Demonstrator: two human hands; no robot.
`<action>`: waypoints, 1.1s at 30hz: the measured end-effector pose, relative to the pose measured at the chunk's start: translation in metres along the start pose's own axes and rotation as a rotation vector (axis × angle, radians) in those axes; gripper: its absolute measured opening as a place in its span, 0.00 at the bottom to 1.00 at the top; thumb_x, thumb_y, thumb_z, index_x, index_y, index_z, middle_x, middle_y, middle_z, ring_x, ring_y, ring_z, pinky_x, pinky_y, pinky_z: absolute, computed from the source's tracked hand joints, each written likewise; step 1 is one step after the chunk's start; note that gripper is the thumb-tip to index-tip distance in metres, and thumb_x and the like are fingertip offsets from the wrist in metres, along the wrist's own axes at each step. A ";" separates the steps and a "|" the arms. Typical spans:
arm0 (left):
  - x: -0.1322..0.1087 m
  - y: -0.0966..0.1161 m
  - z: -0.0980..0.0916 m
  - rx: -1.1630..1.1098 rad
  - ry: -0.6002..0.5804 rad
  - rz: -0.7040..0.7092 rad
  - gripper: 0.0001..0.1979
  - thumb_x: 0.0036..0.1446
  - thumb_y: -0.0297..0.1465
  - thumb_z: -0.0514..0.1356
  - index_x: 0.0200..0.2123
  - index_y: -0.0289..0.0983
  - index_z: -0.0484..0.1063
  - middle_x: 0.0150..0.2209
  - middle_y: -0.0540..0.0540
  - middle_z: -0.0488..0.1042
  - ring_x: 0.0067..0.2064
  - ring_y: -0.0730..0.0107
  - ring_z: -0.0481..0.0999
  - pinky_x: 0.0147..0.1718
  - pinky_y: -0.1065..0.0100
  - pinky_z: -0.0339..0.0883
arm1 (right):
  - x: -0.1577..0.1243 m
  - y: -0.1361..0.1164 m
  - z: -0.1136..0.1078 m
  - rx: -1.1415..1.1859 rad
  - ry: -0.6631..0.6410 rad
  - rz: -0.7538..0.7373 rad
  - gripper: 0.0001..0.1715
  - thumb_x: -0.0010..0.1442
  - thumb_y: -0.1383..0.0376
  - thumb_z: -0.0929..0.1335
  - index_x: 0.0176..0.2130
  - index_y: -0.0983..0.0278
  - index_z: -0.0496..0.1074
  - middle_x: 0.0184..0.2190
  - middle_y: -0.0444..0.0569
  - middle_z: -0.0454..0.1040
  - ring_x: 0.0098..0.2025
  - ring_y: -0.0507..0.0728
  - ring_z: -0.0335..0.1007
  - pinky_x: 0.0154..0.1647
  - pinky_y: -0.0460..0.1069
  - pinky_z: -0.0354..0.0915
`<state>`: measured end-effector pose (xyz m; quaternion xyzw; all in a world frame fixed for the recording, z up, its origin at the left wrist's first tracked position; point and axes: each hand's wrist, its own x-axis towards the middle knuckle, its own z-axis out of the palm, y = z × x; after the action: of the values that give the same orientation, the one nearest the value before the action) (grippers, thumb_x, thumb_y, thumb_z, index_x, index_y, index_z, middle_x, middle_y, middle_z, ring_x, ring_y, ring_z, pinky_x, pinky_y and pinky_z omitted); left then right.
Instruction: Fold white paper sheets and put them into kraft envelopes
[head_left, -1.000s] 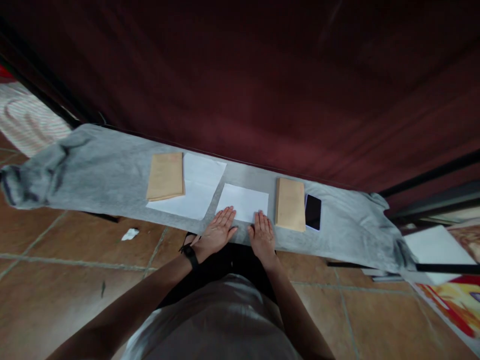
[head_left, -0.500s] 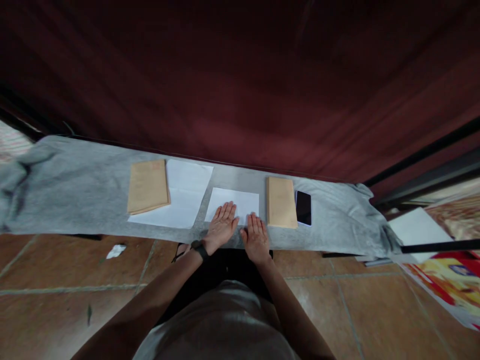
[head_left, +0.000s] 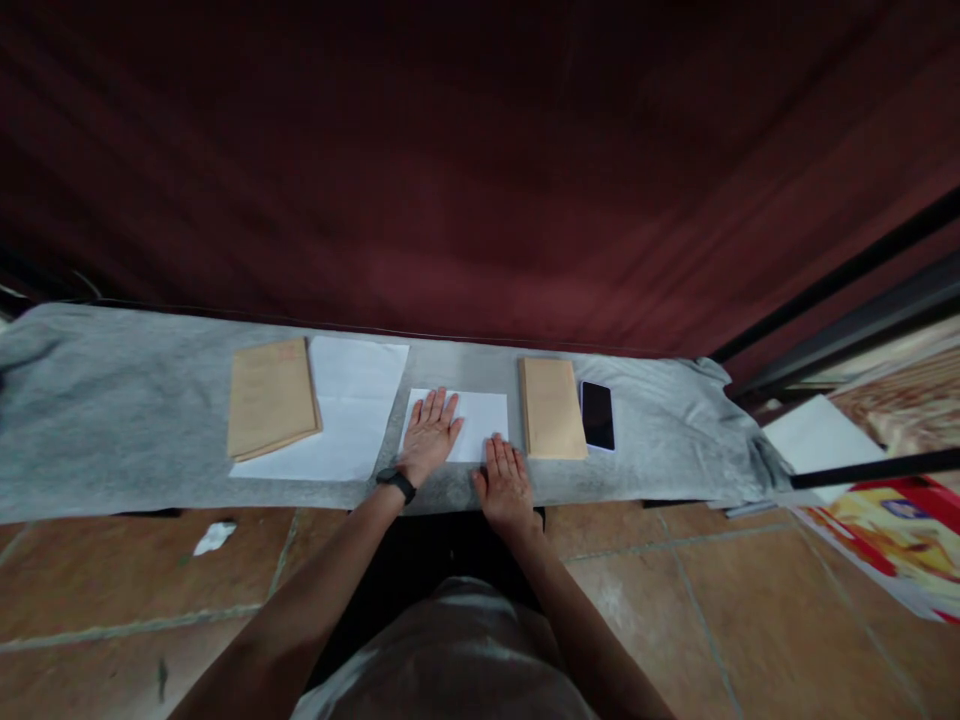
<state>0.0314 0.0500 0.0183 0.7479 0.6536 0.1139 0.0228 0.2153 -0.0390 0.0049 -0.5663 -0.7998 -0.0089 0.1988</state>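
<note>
A small white sheet of paper (head_left: 480,415), apparently folded, lies in front of me on the grey cloth. My left hand (head_left: 430,432) rests flat on its left part, fingers spread, a dark watch on the wrist. At its lower right corner lies my right hand (head_left: 508,487), fingers stretched out and only the tips near the paper's edge. Neither hand grips anything. To the left, a larger white sheet (head_left: 356,410) is partly covered by a stack of brown envelopes (head_left: 271,398). Another brown envelope stack (head_left: 553,408) lies right of the small sheet.
A phone (head_left: 598,415) touches or nearly touches the right envelope stack. The grey cloth (head_left: 135,400) covers a narrow bench against a dark red curtain (head_left: 465,200). Crumpled white paper (head_left: 214,537) lies on the tiled floor. Dark bars and a colourful package (head_left: 900,540) are at the right.
My left hand has slid toward the left part of the small sheet. My right hand has drawn back to its lower corner. The view has shifted slightly.
</note>
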 end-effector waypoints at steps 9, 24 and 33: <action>0.015 -0.013 -0.001 0.021 0.013 -0.058 0.31 0.71 0.40 0.42 0.71 0.33 0.54 0.73 0.38 0.51 0.74 0.52 0.48 0.71 0.49 0.43 | 0.001 0.000 -0.003 0.003 0.000 0.000 0.35 0.73 0.57 0.61 0.71 0.73 0.55 0.70 0.63 0.60 0.71 0.65 0.54 0.70 0.61 0.53; -0.064 -0.008 -0.014 -0.025 0.041 0.071 0.28 0.71 0.37 0.43 0.69 0.33 0.60 0.72 0.39 0.56 0.73 0.55 0.52 0.70 0.50 0.50 | 0.001 -0.005 -0.002 0.004 -0.011 0.032 0.35 0.73 0.56 0.60 0.71 0.71 0.54 0.71 0.60 0.58 0.72 0.64 0.53 0.71 0.60 0.52; -0.078 -0.007 -0.020 -0.048 0.057 0.184 0.26 0.71 0.36 0.46 0.68 0.39 0.62 0.71 0.42 0.58 0.73 0.55 0.53 0.70 0.48 0.52 | 0.056 -0.017 -0.015 0.132 -0.090 0.140 0.24 0.74 0.61 0.57 0.60 0.63 0.73 0.61 0.54 0.73 0.64 0.60 0.68 0.70 0.59 0.55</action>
<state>0.0112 -0.0280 0.0257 0.8003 0.5798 0.1522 0.0114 0.1883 0.0021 0.0406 -0.6062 -0.7654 0.0833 0.1996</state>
